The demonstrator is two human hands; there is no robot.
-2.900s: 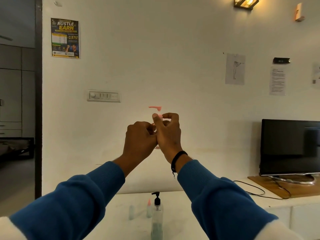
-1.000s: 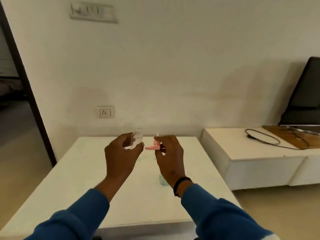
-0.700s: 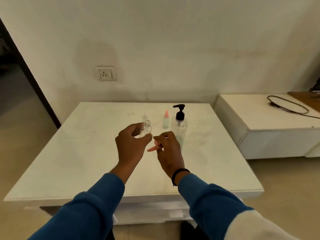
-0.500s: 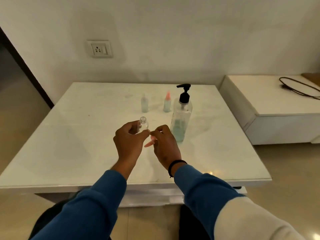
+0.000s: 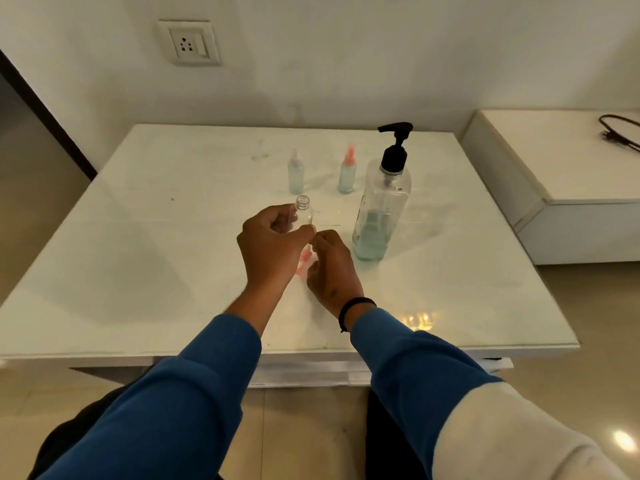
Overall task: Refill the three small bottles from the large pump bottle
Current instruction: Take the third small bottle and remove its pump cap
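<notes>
- Two blue sleeves reach forward from the near edge of the white table (image 5: 138, 306); the right wrist wears a black band (image 5: 353, 304).
- The right hand (image 5: 334, 268) is low over the middle of the table, fingers curled around a pink sprayer cap (image 5: 304, 261), of which only a part shows between the two hands.
- The left hand (image 5: 272, 245) sits just beside the right, touching it at the fingertips, and grips an open bottle (image 5: 304, 212) by its body. The bottle is upright, clear, with its threaded neck bare and sticking up above the fingers; it looks empty, though the hand hides its lower part.
- The pump bottle (image 5: 382, 206) stands just right of the hands, right of the table's centre, upright, with a black pump head whose spout points left. Pale blue-green liquid fills roughly its lower third.
- Farther back, toward the far edge, two small bottles stand upright and a little apart: the pink-capped bottle (image 5: 347, 174) near the pump bottle, and the clear-capped bottle (image 5: 296, 173) to its left. Both hold pale bluish liquid.
- A wall socket (image 5: 189, 43) is on the wall beyond the table's far left corner.
- A low white cabinet (image 5: 554, 168) stands to the right of the table, with a black cable (image 5: 620, 131) lying on its top.
</notes>
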